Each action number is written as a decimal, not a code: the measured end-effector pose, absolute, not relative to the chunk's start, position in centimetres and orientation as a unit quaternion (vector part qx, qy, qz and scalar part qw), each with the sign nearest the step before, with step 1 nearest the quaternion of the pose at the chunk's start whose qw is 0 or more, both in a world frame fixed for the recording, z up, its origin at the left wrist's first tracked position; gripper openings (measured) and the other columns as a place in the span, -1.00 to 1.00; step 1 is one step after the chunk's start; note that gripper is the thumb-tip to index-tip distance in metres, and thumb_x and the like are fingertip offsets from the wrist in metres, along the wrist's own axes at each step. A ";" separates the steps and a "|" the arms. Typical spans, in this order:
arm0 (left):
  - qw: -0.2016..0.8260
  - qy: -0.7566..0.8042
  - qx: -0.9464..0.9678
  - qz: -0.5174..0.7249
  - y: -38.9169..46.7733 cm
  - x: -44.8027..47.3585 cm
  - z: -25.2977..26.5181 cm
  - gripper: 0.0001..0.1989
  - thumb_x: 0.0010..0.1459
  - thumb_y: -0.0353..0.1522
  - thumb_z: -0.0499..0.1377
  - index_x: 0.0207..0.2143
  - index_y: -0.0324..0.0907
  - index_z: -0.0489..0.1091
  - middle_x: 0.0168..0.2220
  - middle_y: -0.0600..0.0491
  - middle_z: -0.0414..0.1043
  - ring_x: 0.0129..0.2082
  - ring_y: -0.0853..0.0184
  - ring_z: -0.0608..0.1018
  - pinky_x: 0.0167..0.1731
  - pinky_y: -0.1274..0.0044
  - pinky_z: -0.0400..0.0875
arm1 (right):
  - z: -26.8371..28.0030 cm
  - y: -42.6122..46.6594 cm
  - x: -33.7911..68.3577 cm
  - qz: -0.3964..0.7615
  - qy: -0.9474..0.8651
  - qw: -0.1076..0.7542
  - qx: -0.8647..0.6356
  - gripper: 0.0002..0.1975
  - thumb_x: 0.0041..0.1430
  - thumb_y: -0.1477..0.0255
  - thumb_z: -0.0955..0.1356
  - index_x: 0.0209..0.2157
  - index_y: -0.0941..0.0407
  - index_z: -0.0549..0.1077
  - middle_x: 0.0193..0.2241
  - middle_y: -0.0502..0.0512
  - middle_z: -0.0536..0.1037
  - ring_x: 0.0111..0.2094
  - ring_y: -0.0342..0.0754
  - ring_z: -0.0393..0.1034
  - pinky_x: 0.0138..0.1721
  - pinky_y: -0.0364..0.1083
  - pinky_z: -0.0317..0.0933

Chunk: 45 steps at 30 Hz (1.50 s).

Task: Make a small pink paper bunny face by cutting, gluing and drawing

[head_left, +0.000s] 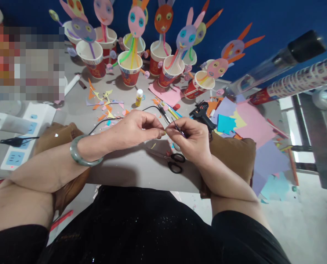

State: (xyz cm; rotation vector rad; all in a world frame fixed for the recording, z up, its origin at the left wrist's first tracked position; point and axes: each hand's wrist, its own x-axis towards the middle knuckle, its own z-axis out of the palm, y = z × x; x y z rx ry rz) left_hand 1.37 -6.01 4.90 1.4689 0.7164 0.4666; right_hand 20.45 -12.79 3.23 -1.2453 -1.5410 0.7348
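Cluttered tabletop (111, 174) | left hand (138, 128): fingers pinched together, contents indiscernible | right hand (194, 137): fingers closed around slim dark tool (178, 128), above scissors (168, 158) | apparently fine fingertip work; next calls for steady alignment

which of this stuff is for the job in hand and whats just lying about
Likely for the job:
- slim dark tool in right hand
- black-handled metal scissors
- yellow, white-capped glue stick
- black glue gun

Likely just lying about:
- multicoloured paper scraps
- clear, black-topped cylinder
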 end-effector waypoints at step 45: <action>0.710 0.328 0.598 0.178 -5.6 1.3 4.6 -0.90 0.12 -0.41 0.26 -0.45 -0.21 0.52 -0.47 0.11 0.50 -0.43 0.45 0.46 -0.36 0.55 0.31 | 2.7 -12.1 20.5 0.324 -0.619 0.481 -0.530 -0.87 0.12 0.38 0.45 -0.48 0.10 0.53 -0.56 -0.06 0.51 -0.55 -0.20 0.25 -0.49 -0.16 0.21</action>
